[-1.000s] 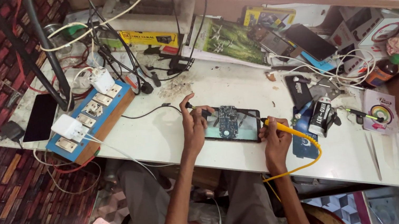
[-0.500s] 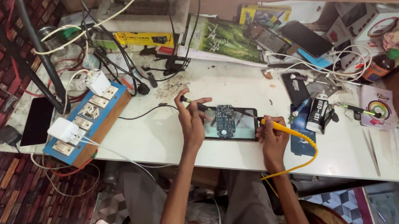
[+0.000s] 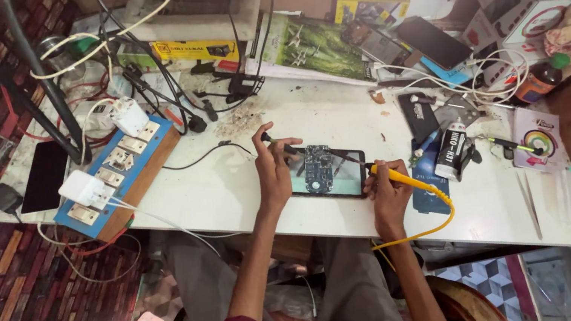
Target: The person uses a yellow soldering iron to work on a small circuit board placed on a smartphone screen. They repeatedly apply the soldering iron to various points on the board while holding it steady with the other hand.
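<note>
A small blue circuit board (image 3: 318,167) lies on a dark phone (image 3: 329,173) near the front edge of the white table (image 3: 229,192). My left hand (image 3: 273,170) is at the phone's left end and pinches a thin dark tool (image 3: 275,141) that points at the board. My right hand (image 3: 387,192) grips a yellow-handled soldering iron (image 3: 396,175) whose tip reaches toward the board from the right. Its yellow cord (image 3: 432,217) loops off the table's front edge.
A blue and wooden socket board (image 3: 113,180) with white plugs sits at the left, next to a black phone (image 3: 43,176). Cables, boxes and phones crowd the back. A black bottle (image 3: 450,151), a blue phone (image 3: 428,191) and tweezers (image 3: 508,144) lie at the right.
The view has shifted slightly. My left hand has lifted its fingers and now pinches the thin tool above the phone's left end. My right hand stays put with the iron.
</note>
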A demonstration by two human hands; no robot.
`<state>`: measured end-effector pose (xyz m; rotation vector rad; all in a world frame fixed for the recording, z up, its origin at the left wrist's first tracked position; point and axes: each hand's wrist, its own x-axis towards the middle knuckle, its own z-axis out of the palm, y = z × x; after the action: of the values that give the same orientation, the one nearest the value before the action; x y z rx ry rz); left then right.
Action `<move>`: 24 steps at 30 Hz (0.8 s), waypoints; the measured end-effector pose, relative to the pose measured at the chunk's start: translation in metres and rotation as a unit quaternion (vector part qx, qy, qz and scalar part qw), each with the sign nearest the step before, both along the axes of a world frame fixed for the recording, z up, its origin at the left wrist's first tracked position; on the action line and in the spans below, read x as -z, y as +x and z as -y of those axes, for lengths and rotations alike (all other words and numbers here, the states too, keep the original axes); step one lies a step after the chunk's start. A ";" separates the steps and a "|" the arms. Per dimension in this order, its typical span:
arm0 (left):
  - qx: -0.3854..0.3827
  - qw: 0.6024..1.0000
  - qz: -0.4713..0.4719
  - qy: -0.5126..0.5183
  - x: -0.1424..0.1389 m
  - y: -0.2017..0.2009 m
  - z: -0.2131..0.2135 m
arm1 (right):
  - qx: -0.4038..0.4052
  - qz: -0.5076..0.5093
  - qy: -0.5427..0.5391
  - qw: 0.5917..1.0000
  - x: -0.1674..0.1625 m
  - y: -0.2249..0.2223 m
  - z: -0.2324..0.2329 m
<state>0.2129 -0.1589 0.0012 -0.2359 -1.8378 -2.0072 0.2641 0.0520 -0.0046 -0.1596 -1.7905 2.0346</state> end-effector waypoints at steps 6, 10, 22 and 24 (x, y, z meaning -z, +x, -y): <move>0.005 1.000 -0.009 0.014 0.002 0.010 -0.005 | 0.008 0.014 -0.017 1.000 -0.001 0.010 -0.003; 0.007 0.999 -0.018 0.026 0.001 0.017 -0.005 | 0.004 0.024 -0.013 1.000 -0.001 0.021 -0.002; -0.026 0.999 -0.040 0.019 0.003 0.041 0.000 | -0.006 0.010 -0.011 1.000 0.005 0.046 0.009; -0.020 0.999 -0.043 0.022 0.003 0.045 0.002 | -0.008 0.006 -0.012 1.000 0.005 0.049 0.009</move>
<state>0.2575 -0.1606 -0.0014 -0.2667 -1.7313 -1.9769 0.3135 0.0427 -0.0094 -0.1660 -1.7800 2.0715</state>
